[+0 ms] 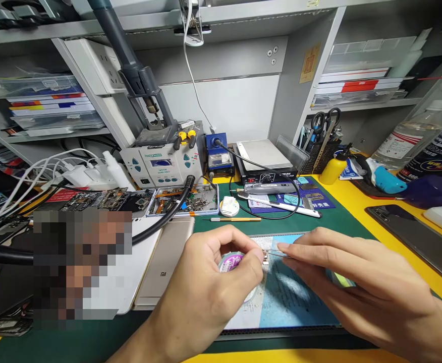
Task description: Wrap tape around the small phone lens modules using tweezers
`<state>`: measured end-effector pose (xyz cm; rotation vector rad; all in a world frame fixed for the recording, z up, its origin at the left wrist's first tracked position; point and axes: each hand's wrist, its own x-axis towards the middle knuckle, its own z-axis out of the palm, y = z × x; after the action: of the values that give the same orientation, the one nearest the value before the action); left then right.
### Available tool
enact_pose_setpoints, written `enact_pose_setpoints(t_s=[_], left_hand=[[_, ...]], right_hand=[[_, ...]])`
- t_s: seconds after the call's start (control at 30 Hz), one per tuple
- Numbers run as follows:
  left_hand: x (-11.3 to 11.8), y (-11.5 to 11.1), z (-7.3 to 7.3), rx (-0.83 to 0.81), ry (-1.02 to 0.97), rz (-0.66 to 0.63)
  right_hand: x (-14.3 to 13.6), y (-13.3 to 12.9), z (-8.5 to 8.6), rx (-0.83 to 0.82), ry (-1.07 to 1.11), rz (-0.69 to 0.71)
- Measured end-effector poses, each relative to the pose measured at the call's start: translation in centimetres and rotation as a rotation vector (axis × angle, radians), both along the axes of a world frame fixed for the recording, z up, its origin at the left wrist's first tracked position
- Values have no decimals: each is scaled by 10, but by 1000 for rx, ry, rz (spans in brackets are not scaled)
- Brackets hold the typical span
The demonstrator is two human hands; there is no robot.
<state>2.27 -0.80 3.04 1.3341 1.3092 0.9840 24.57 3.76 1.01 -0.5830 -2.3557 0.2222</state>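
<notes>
A: From L, what's in view?

B: Mi phone (163,262) flat on the bench, black hose (179,204) by its far end. Next, L hand (215,287), thumb & index pinched narrow on a small metal part (265,257), pink-label disc (231,262) partly hidden behind.

A: Where's the part, exactly?

B: Btwn the hands, above the mat (296,302), at the L fingertips.

A: How's it handle?

B: Prob. v. light, stiff, maybe slick; thin bits look easy to bend. Best held by its outer edges, w/ little force.

A: And R?

B: Tweezers (274,253) at the part; contact can't be told. R hand (361,282) grips them, fingertips close together, other fingers stretched out.

A: Edges, room?

B: L is tight: phone just beside the wrist. Knife (236,219) lies beyond the mat. Mat's near edge runs below the hands. Most room's over the mat, toward the wearer; far R, a black phone (418,244) sits well apart.
</notes>
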Motion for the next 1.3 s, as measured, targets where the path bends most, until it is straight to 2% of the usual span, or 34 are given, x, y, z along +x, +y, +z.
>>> enact_pose_setpoints(t_s=[0.23,0.43,0.53,0.6,0.73,0.8,0.9,1.0,1.17,1.23,1.3], left_hand=[[1,2,0,16,41,9],[3,1,-3,65,76,29],[4,1,-3,127,118,51],[4,0,-2,155,140,56],[4,-1,0,172,147,37],[4,-1,0,172,140,27],[5,1,0,181,134,23],[6,3,-1,223,120,18],[6,2,-2,308,104,26],[5,2,-1,310,106,29],[5,2,-1,273,105,21]], right_hand=[[2,1,-5,100,-60,-44],[1,-1,-4,-12,-11,-5],[-2,-4,3,-219,57,-31],[-4,-5,9,-475,75,-78],[-4,-3,17,-1133,75,-94],[-2,0,17,-1366,89,-53],[2,5,15,-1612,141,15],[3,11,11,-1799,177,60],[1,18,8,-1977,234,74],[2,17,9,-1987,237,97],[2,15,11,-1920,225,110]])
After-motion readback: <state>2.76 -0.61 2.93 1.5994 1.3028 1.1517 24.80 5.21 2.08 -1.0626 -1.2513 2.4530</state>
